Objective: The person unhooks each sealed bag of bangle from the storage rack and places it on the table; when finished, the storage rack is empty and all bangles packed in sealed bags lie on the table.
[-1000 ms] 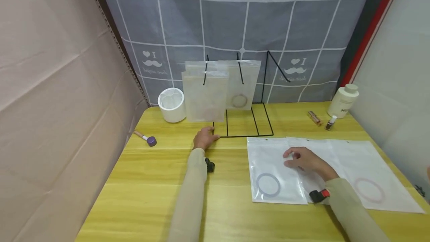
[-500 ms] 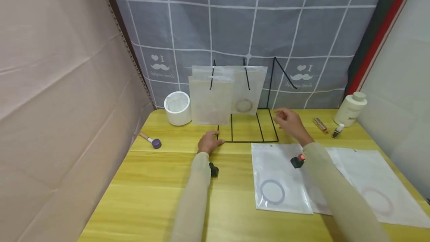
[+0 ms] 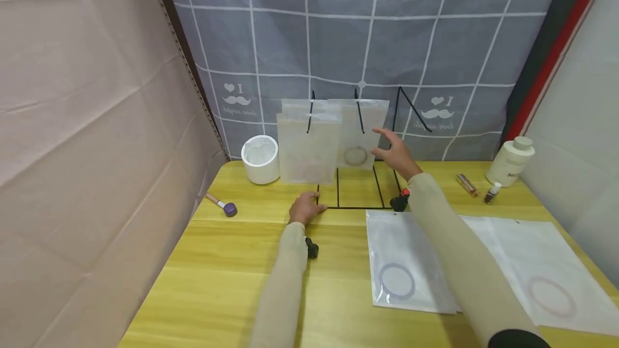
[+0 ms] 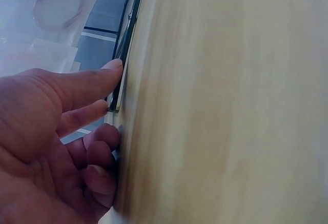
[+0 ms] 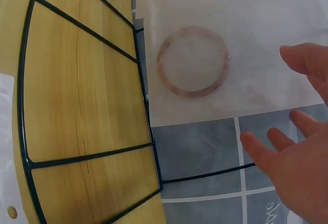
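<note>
1. The left hand (image 3: 306, 209) was seen pressed against the front left corner of the black wire rack (image 3: 358, 206) on the yellow surface (image 3: 232, 262), with its fingers (image 4: 87, 85) laid along the base wire; nothing was gripped in it.
2. The right hand (image 3: 394, 154) was held open in the air, fingers spread and empty, just beside the right edge of the hanging bag (image 3: 360, 133) that carried a pale ring (image 3: 355, 156).
3. That bag was hung from a rack prong at the back, beside a second frosted bag (image 3: 308, 146) on the left prong.
4. The step in hand was judged to be a reach for the hung bag while the rack was steadied; a pinch on the bag's edge or top would be called for next, with the rack kept pinned.
5. More bags were laid flat on the surface, one with a ring (image 3: 397, 282) near the right forearm and another (image 3: 546, 278) farther right.
6. Only in the right wrist view was the gap shown between the fingers (image 5: 287, 147) and the bag (image 5: 236, 49): no contact was made.
7. Only in the left wrist view was the fingertip contact with the wire confirmed.
8. Only in the head view were the white cup (image 3: 260, 158), the bottle (image 3: 510, 161) and the purple-capped stick (image 3: 222, 205) taken in.
</note>
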Tool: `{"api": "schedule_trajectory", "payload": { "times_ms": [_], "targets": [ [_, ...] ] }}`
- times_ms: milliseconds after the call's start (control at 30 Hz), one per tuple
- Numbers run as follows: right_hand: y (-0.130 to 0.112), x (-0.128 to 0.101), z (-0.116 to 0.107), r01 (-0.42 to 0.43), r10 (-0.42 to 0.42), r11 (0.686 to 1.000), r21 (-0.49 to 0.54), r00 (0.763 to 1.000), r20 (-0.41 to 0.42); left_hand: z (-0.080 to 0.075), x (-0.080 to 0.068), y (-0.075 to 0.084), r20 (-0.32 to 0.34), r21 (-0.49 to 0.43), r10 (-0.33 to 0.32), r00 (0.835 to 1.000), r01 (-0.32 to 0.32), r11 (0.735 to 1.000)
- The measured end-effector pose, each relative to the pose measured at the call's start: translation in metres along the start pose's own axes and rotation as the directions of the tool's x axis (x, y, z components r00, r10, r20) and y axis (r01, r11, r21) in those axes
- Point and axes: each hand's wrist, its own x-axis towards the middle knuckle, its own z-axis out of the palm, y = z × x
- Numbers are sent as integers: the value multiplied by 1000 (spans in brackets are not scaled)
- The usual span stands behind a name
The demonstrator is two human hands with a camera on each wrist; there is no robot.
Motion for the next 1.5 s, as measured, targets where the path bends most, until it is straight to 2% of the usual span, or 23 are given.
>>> {"api": "schedule_trajectory", "payload": {
  "times_ms": [67,167,333,533,667,967,1100,1300,1400,1500],
  "targets": [
    [1,-2,1,-16,16,999,46,1000,-12,1,-2,1,5,-5,7,1000,-7,1000],
    [3,-6,5,32,-28,997,64,998,-55,1,-4,1,10,-12,16,1000,-15,1000],
    [1,-10,15,122,-119,992,39,990,-73,0,-5,-2,-7,14,19,1000,-19,1000],
    [-5,-14,23,140,-140,990,20,990,-11,-1,-6,-6,-3,10,17,1000,-17,1000],
    [-5,-18,25,165,-165,986,10,986,-3,-2,-7,-6,-3,13,24,1000,-24,1000],
    [-9,-20,20,217,-222,974,-68,971,-88,-3,-4,-6,-11,-24,56,998,-56,998],
    [-8,-24,23,286,-302,951,-121,943,-143,-1,-5,-9,-4,-18,36,999,-36,999],
    [-10,-34,23,364,-429,892,-266,867,-252,2,-8,-10,1,-24,31,1000,-31,999],
    [-16,-41,19,390,-475,866,-312,836,-274,1,-9,-9,-2,-31,36,999,-36,999],
    [-23,-46,14,411,-509,845,-342,816,-275,-3,-8,-7,-9,-31,38,999,-39,999]
  ]
}}
